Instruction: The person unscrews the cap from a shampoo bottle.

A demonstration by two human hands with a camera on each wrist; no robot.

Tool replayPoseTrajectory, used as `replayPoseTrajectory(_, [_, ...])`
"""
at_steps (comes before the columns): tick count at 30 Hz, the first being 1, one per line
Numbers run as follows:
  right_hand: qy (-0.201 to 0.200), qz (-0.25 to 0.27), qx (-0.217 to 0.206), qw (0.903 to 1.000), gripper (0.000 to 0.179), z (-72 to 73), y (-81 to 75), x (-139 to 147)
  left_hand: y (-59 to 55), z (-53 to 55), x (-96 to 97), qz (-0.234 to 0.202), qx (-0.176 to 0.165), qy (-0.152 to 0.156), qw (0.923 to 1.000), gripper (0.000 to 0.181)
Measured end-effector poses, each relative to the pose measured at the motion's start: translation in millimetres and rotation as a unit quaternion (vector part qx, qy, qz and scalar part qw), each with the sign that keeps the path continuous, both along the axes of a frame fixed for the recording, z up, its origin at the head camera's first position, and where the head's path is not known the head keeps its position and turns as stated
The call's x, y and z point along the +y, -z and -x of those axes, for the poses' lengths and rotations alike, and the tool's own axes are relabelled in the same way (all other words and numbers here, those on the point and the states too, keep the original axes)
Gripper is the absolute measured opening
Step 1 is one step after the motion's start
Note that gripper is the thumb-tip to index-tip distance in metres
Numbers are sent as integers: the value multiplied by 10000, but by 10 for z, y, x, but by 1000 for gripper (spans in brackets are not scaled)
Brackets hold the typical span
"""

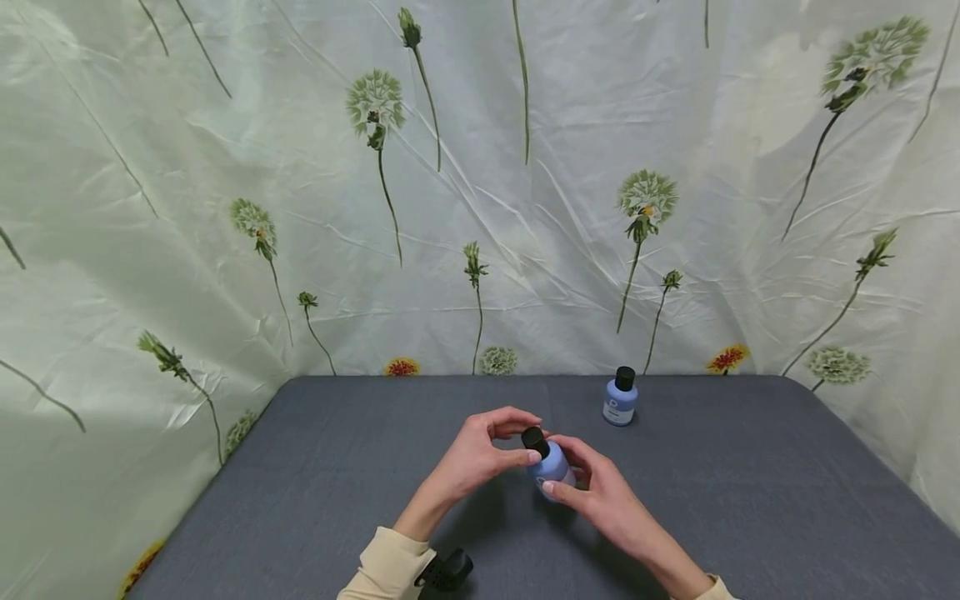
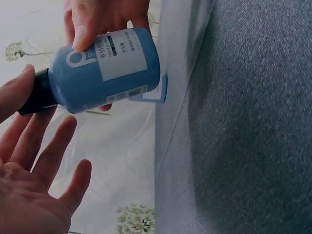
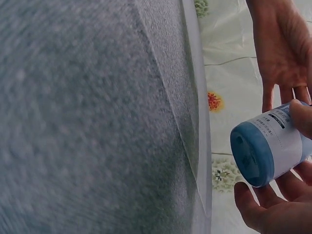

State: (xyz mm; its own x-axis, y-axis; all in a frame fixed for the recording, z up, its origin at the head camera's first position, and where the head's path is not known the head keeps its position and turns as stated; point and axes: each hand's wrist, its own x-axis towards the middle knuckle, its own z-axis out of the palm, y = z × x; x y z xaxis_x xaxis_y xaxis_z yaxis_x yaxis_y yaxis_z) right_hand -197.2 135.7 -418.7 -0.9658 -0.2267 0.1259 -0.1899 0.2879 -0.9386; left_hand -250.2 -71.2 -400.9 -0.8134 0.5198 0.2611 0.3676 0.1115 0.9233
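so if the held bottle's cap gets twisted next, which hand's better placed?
Left, I'd say: the left hand pinches the black cap, while the right hand grips the blue bottle by its wider body and could steady it.

The person's left grip [image 1: 483,447] pinches the black cap [image 1: 534,441] of a leaning blue bottle [image 1: 556,462], while the right grip [image 1: 606,493] holds its round body above a dark grey counter [image 1: 300,483]. Another blue bottle [image 1: 619,403] stands up straight near the back edge. Behind hangs a shiny pale cloth [image 1: 555,233] with puffy green flowers [image 1: 648,198], and something black [image 1: 450,571], hard to make out, sits by the left sleeve [image 1: 392,563].
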Motion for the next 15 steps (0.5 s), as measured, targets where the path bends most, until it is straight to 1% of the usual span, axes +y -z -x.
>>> replayPoseTrajectory(3, [-79,-21,85,9999,55,3,-1,16,-7,8,-14,156,138,155,9997,39])
replayPoseTrajectory(5, [-165,-25,103,9998,57,0,-2,23,-11,12,-31,207,223,337,9990,42])
replayPoseTrajectory(8, [-257,-20,52,9997,60,0,-6,25,-8,19,-59,119,295,704,9970,44])
replayPoseTrajectory(12, [-254,-28,-119,9996,64,4,-14,19,1,35,-88,-105,273,1218,9921,45])
replayPoseTrajectory(15, [-198,-77,-204,9996,65,8,-18,17,14,50,-105,-153,286,1404,9896,46])
